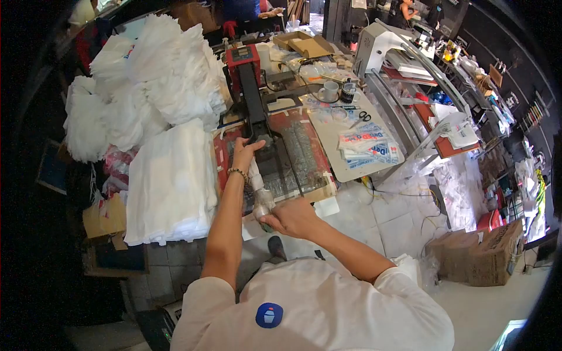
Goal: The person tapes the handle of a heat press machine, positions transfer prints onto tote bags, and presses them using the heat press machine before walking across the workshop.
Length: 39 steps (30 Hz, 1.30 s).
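Observation:
A heat press with a red control box (242, 55) and a black arm (250, 93) stands before me, over a red and grey work surface (307, 146). My left hand (246, 153), with a beaded bracelet at the wrist, is on the press near its centre, fingers curled at a dark part. My right hand (290, 218) is wrapped round the near end of the press's handle (261, 196), which is covered in whitish wrapping. Left of the press lies a flat stack of white fabric (172, 181), close beside my left forearm.
Behind the stack rises a large heap of white fabric (152, 82). To the right are a board (345, 169) with printed sheets, scissors (360, 119), a white mug (329, 91) and a grey metal frame (430, 137). A cardboard box (477, 254) sits on the floor. Another person (404, 13) is far back.

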Each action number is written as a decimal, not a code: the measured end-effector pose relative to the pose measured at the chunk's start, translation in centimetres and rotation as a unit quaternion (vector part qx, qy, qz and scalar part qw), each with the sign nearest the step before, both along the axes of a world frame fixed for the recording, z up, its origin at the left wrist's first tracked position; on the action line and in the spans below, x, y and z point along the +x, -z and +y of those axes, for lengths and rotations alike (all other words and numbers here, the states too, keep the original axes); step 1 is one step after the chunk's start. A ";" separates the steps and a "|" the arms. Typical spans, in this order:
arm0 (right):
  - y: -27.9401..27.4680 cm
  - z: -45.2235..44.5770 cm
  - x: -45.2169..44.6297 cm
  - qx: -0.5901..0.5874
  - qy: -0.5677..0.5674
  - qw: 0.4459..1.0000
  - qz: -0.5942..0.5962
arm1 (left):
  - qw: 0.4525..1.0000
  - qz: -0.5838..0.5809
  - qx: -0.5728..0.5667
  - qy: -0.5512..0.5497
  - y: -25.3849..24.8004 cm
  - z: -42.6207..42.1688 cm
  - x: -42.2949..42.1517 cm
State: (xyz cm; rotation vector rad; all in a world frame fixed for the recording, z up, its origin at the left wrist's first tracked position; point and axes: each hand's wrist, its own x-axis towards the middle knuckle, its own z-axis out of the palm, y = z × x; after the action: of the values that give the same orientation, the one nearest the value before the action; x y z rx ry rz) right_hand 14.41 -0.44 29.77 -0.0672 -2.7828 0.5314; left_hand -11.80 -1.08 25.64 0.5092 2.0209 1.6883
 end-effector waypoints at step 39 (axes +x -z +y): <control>5.1 -0.2 1.6 -0.007 -0.028 0.974 0.226 | 0.974 0.211 -0.071 0.036 6.3 0.4 -6.5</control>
State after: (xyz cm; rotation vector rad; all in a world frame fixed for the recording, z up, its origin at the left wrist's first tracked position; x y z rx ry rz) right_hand 15.98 -0.67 24.67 0.1170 -2.3418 0.5059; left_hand -18.29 -0.65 19.35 0.9428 2.3611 1.4704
